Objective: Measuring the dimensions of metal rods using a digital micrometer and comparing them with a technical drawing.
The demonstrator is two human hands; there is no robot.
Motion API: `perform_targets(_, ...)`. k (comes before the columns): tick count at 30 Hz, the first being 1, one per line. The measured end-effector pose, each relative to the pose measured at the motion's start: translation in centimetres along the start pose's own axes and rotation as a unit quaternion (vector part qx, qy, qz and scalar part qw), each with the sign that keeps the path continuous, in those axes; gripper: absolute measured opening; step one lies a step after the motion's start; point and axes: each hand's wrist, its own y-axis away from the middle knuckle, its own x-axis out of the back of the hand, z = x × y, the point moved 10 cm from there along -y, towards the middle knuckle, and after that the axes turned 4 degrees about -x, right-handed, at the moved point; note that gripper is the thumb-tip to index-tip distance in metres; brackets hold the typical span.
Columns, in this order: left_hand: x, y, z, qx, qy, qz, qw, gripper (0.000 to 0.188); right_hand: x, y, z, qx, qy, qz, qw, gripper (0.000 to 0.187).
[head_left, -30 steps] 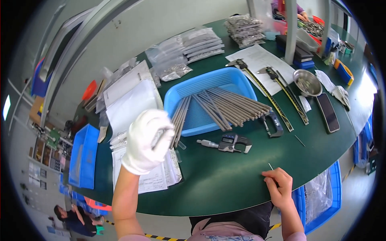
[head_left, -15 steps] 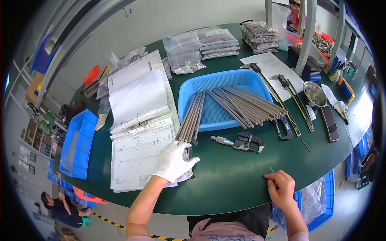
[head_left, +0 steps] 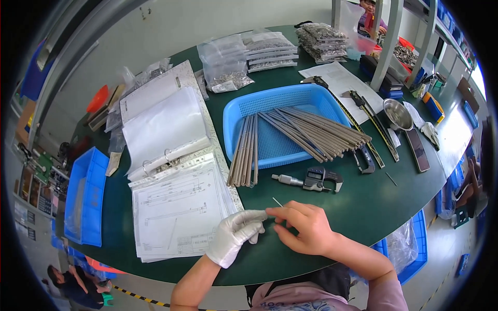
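In front of me, close to the table's front edge, my two hands meet. A thin metal pin [head_left: 277,202] sticks up from the fingertips of my bare right hand [head_left: 306,228], which pinches it. My left hand [head_left: 236,236] wears a white glove; its fingers are closed and their tips touch those of the right. Whatever they may hold is hidden. Beyond the hands lies a digital micrometer [head_left: 311,180]. Long grey metal rods [head_left: 316,132] rest in a blue plastic basket [head_left: 285,92], split into two bundles, their near ends jutting over its front rim.
An open ring binder with drawings [head_left: 176,207] lies left. At right are two calipers [head_left: 376,124], a steel bowl [head_left: 398,114], a phone [head_left: 417,150] and another thin pin [head_left: 391,179]. Bagged parts [head_left: 272,49] are stacked behind. A blue bin [head_left: 85,197] stands far left.
My left hand has left the rods' near ends and come down toward me, its fingers closing. My right hand has moved left with the pin to meet it. The view has shifted slightly.
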Motion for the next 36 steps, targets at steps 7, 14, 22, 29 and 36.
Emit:
perform_targets(7,1.1,0.3,0.8,-0.080,-0.157,0.050,0.983,0.020,-3.5,1.9,3.6,-0.180,-0.247,-0.133,0.943,0.011)
perform_targets(14,-0.8,-0.1,1.1,-0.130,-0.223,-0.021,0.966,0.022,-5.2,2.9,4.7,-0.273,-0.411,-0.155,0.856,0.014)
perform_targets(22,-0.1,-0.2,0.2,-0.076,-0.143,0.019,0.987,0.022,-5.2,3.8,5.3,-0.300,-0.510,-0.122,0.797,0.013)
perform_targets(29,-2.1,0.2,2.0,-0.192,-0.265,-0.027,0.945,0.017,-5.8,3.8,4.9,-0.289,-0.498,-0.119,0.809,0.009)
perform_targets(36,-2.3,2.2,5.3,-0.332,-0.351,0.020,0.875,0.014,-5.3,3.2,3.8,-0.224,-0.390,-0.135,0.883,0.017)
